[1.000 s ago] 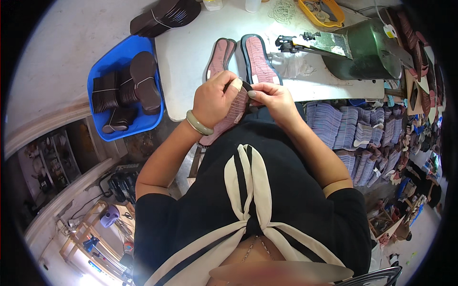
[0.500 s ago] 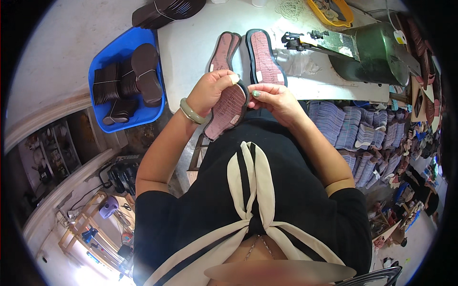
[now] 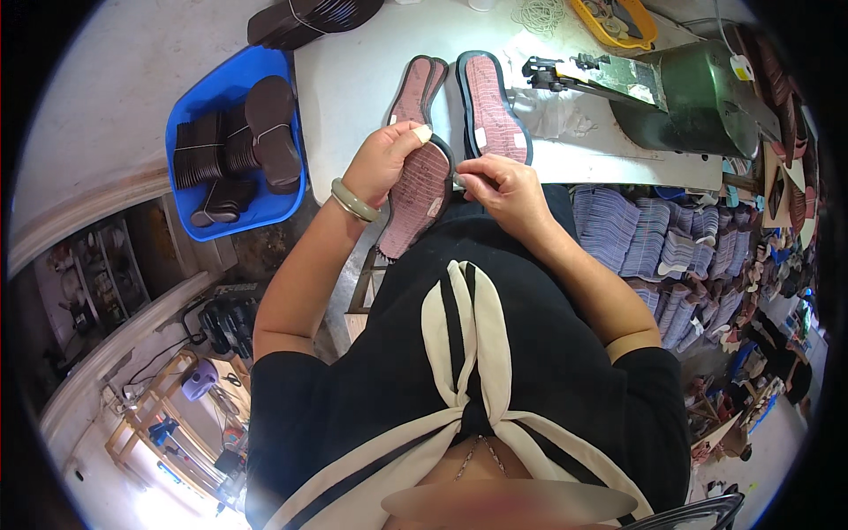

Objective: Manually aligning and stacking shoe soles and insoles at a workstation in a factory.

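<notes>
My left hand (image 3: 382, 163) grips a pink, patterned shoe insole (image 3: 413, 199) with a dark edging, thumb on its upper face and fingers underneath. The insole is held slanted in front of my body, near the table's front edge. At its right edge my right hand (image 3: 502, 193) is closed in a pinch; a tiny pale bit shows at the fingertips, too small to name. On the table beyond lie a small stack of similar pink insoles (image 3: 412, 93) and, to its right, another stack of dark-edged insoles (image 3: 495, 110).
A blue bin (image 3: 287, 216) of tied dark brown soles stands left of the white table (image 3: 353, 79). More brown soles (image 3: 314, 19) lie at the back left. A green machine (image 3: 680, 97) and a yellow basket (image 3: 649, 40) occupy the right side. Stacked striped pieces (image 3: 645, 234) sit below.
My right hand has turned and its fingers have curled more tightly at the insole's edge. The left hand and insole have shifted slightly up and left.
</notes>
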### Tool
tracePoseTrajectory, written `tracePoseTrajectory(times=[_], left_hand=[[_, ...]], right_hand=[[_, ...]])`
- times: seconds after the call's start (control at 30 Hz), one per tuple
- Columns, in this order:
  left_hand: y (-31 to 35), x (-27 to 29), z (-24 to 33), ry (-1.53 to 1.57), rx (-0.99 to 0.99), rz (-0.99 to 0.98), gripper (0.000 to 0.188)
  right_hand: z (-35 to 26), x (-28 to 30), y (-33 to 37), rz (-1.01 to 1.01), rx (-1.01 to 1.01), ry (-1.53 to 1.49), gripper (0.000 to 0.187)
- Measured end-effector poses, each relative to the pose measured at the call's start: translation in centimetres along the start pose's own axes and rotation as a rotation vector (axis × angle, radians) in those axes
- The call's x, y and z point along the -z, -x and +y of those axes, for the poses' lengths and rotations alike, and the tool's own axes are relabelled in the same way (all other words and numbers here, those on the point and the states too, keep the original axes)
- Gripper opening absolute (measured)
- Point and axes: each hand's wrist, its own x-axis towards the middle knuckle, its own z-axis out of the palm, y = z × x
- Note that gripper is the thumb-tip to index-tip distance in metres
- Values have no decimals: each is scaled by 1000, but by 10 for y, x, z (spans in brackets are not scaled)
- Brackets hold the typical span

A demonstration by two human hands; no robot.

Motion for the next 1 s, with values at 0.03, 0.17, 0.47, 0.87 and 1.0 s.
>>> tracePoseTrajectory(times=[0.03,0.17,0.47,0.87,1.0], left_hand=[[-1,0,-1,-1,2,3,17],[-2,0,-4,-24,-6,24,17],[-4,5,-10,9,-10,48,18],[-7,12,-20,-2,-7,59,18],[-10,11,-24,-31,-9,92,17]], right_hand=[[-2,0,0,21,71,108,13],[-1,-3,-2,112,211,227,13],[-2,-7,-5,115,319,501,10],[1,-15,-8,35,315,682,11],[17,-16,-16,3,321,743,11]])
